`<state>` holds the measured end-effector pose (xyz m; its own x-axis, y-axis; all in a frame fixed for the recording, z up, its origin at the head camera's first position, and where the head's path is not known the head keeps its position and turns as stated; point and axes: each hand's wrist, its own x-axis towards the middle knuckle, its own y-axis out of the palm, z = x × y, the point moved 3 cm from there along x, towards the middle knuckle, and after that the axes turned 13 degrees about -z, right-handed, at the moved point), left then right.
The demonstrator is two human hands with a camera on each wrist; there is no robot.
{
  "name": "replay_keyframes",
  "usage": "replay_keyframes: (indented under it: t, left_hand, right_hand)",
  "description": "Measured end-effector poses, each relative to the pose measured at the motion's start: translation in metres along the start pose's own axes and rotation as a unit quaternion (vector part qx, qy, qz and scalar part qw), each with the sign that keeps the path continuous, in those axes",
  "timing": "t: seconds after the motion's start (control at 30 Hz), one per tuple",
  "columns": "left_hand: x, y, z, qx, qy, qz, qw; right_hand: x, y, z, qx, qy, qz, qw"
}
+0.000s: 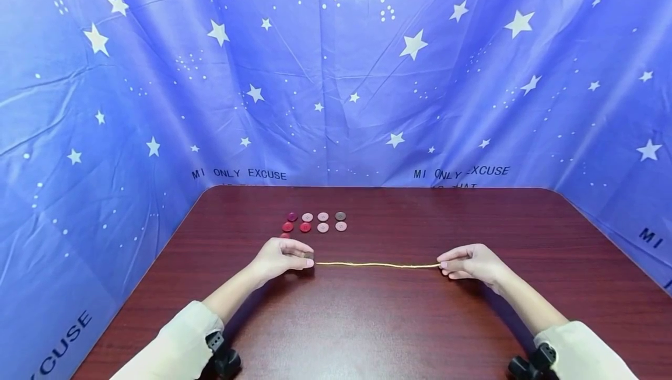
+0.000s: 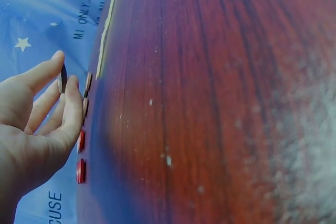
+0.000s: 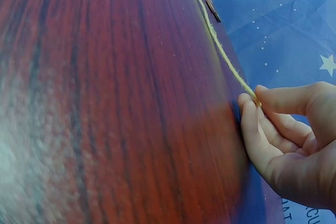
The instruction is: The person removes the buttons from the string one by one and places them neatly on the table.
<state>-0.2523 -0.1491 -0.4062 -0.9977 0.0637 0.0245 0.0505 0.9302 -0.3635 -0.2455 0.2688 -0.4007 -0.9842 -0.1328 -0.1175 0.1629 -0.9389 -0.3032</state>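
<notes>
A yellow string (image 1: pixel 378 264) stretches sideways in front of me between my two hands. My right hand (image 1: pixel 475 264) pinches its right end between thumb and fingertips, also visible in the right wrist view where the string (image 3: pixel 226 56) runs away from the fingers. My left hand (image 1: pixel 280 260) pinches a thin dark button (image 2: pixel 63 78) edge-on between thumb and fingers. The string's left end (image 2: pixel 98 75) lies beside those fingertips, apart from them in the left wrist view. Just beyond the left hand sits a red button (image 1: pixel 285 236), partly hidden by it.
Several buttons lie in rows behind the left hand: a dark purple one (image 1: pixel 291 216), red ones (image 1: pixel 305 227), pale pink ones (image 1: pixel 322 227) and a grey-brown one (image 1: pixel 340 216). The dark red wooden table (image 1: pixel 367 321) is bounded by a blue star-printed curtain (image 1: pixel 336 76).
</notes>
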Motion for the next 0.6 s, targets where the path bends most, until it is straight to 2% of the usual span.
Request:
replay_keyframes:
  t: [0.13,0.27,0.43,0.6]
  left_hand:
    - [0.001,-0.001,0.0,0.013,-0.001,-0.011,0.9999]
    - [0.003,-0.003,0.001,0.007,-0.004,-0.025,0.9997]
    - [0.007,-0.002,-0.001,-0.038,-0.023,-0.034,0.9984]
    - [0.012,-0.002,-0.003,-0.088,-0.069,-0.057,0.992]
  right_hand:
    - [0.001,-0.003,-0.001,-0.022,-0.003,-0.03,0.9993]
    - [0.001,-0.005,-0.003,-0.035,0.005,-0.053,0.998]
    - [0.0,-0.006,-0.003,-0.028,0.006,-0.054,0.9981]
    - [-0.001,-0.007,-0.003,-0.017,0.006,-0.051,0.9985]
